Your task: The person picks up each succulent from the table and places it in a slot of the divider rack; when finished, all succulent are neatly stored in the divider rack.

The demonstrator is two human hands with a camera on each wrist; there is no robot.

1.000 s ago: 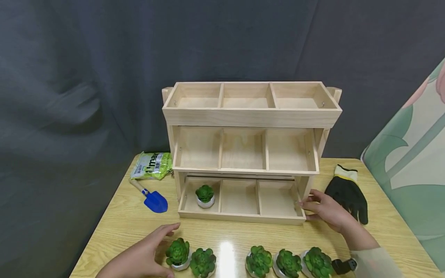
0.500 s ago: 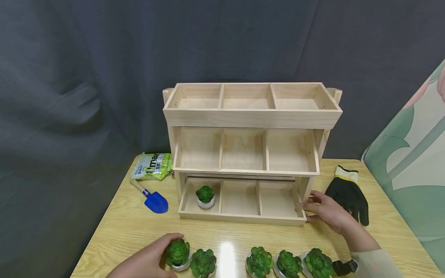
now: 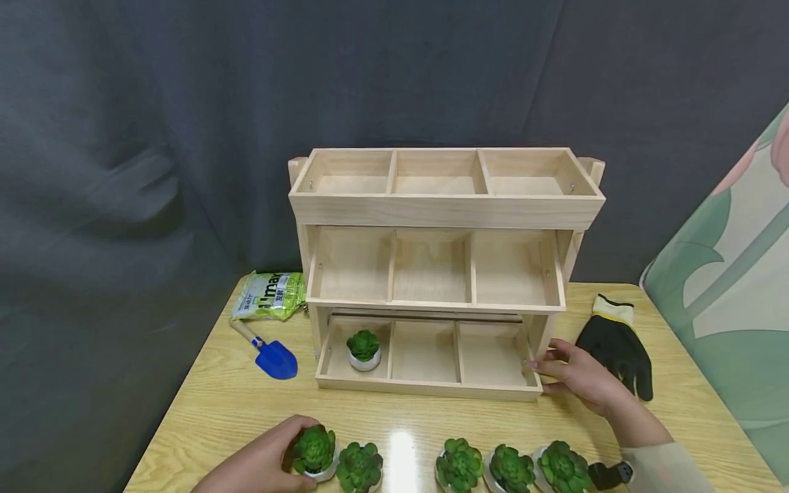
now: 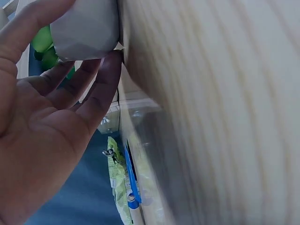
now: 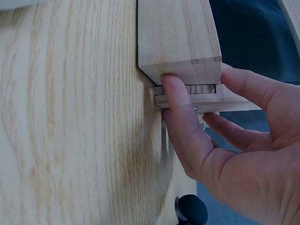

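At the front left of the table, my left hand [image 3: 261, 459] curls around a potted succulent [image 3: 315, 450]. Its white faceted pot [image 4: 86, 30] sits between thumb and fingertips in the left wrist view, standing on the tabletop. My right hand [image 3: 582, 373] holds the lower right end of a three-tier wooden shelf [image 3: 446, 211]. Seen from the right wrist, the thumb and fingers [image 5: 180, 112] spread around the bottom tray's end [image 5: 180, 42]. Another potted succulent [image 3: 364, 346] stands in the left compartment of the bottom tier.
Right beside the gripped plant is another succulent [image 3: 360, 467]. Three more succulents [image 3: 459, 464] line the front right. A blue hand trowel [image 3: 276, 359] and a green-and-white bag [image 3: 270, 295] lie left of the shelf. Black work gloves [image 3: 614, 349] lie to its right.
My left hand has moved slightly right and down and closed around the leftmost front succulent. My right hand stays at the shelf's end.
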